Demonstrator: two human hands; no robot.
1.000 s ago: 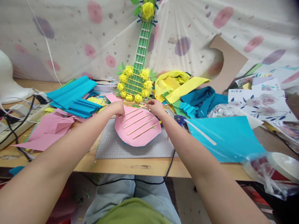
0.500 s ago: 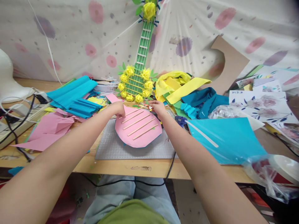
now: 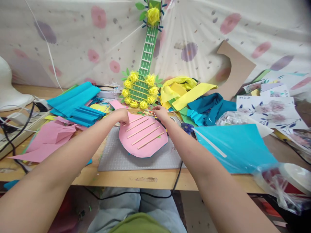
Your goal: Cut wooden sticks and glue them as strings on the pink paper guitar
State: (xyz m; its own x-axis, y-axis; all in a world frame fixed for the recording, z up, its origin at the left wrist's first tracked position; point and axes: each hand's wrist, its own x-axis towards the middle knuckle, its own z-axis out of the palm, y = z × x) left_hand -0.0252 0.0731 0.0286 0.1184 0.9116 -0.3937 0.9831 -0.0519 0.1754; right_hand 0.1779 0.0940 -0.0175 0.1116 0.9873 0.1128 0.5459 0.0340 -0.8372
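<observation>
A rounded pink paper piece [image 3: 125, 145] with a blue underside edge lies on the grey cutting mat [image 3: 106, 162]. Several thin wooden sticks [image 3: 143, 133] run across it in slanted, roughly parallel rows. At its upper left edge, my left hand [image 3: 122, 117] has its fingers closed on one end of another thin wooden stick [image 3: 140, 117]. My right hand [image 3: 160, 112] pinches the other end, at the upper right edge. The fingertips are small in the picture and partly hidden.
A green paper guitar [image 3: 148, 51] with yellow flowers leans at the back. Pink paper [image 3: 51, 136] and blue crepe paper [image 3: 73, 98] lie left, beside a power strip [image 3: 21, 131]. Right are yellow crepe paper [image 3: 194, 95], a glue gun [image 3: 187, 128] and a blue sheet [image 3: 238, 145].
The view has tilted slightly, so the table sits a little lower in the picture. Both hands stay on the stick at the pink piece's upper edge, with little visible movement.
</observation>
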